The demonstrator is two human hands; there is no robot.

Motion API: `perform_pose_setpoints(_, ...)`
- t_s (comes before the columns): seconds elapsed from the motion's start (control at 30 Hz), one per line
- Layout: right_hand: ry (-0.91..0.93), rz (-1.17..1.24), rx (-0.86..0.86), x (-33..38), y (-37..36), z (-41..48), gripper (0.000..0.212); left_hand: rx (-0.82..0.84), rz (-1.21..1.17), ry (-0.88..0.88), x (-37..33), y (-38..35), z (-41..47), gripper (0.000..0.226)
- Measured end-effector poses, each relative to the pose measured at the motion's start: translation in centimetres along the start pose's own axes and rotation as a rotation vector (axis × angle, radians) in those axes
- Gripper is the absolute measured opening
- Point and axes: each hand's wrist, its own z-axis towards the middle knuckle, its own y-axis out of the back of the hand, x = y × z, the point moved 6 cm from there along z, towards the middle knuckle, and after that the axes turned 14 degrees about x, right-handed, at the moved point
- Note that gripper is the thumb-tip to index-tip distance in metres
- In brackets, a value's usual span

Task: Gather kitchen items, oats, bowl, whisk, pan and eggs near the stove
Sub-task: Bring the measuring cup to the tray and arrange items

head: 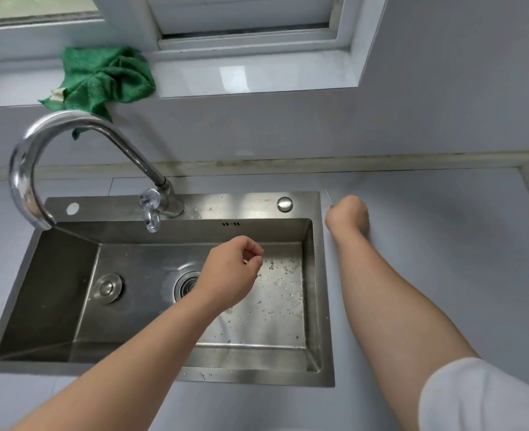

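No oats, bowl, whisk, pan, eggs or stove show in the head view. My left hand [232,269] hovers over the basin of the steel sink [54,306], fingers loosely curled, thumb near the forefinger, nothing in it. My right hand [347,214] rests on the grey counter [428,228] just past the sink's right rim. Its fingers are curled under and seen from the back. A faint thin line shows at its knuckles; whether it holds anything is hidden.
A curved chrome tap [39,157] arches over the sink's left half. A drain strainer [188,284] and a round plug [109,287] sit in the basin, with crumbs at the right. A green cloth [107,77] lies on the window sill.
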Motion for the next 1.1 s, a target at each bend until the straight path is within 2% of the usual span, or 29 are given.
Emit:
perform_pose_setpoints(0.13, 0.085, 0.382, -0.039, -0.3, 0.1, -4.1, 0.020, -0.043, -0.050, -0.009, 0.6, 1.7, -1.8, 0.009)
perform_pose_setpoints(0.27, 0.204, 0.579, -0.094, 0.3, -0.6, -12.0, 0.028, -0.098, -0.136, -0.042, 1.6, 3.7, -4.5, 0.010)
perform_pose_setpoints(0.4, 0.367, 0.744, -0.056, 1.7, -3.0, -20.4, 0.011, -0.156, -0.263, -0.064, 4.7, 6.0, -8.5, 0.010)
perform_pose_setpoints(0.53, 0.579, 0.775, 0.003, 4.3, -5.6, -28.6, 0.008, -0.220, -0.360, -0.059, 9.4, 8.8, -12.9, 0.011)
perform_pose_setpoints(0.73, 0.851, 0.721, 0.173, 10.0, -13.4, -42.6, 0.006, -0.413, -0.477, -0.052, 20.4, 15.3, -22.9, 0.010)
perform_pose_setpoints(0.83, 0.896, 0.715, 0.257, 11.8, -18.4, -48.2, 0.012, -0.492, -0.546, -0.013, 26.6, 17.7, -27.6, 0.010)
perform_pose_setpoints(0.97, 0.900, 0.690, 0.399, 13.5, -26.2, -55.1, 0.007, -0.563, -0.601, 0.023, 34.8, 20.3, -33.6, 0.012)
perform_pose_setpoints(1.1, 0.870, 0.639, 0.508, 14.8, -31.1, -59.1, 0.008, -0.561, -0.652, 0.058, 40.2, 21.9, -35.7, 0.013)
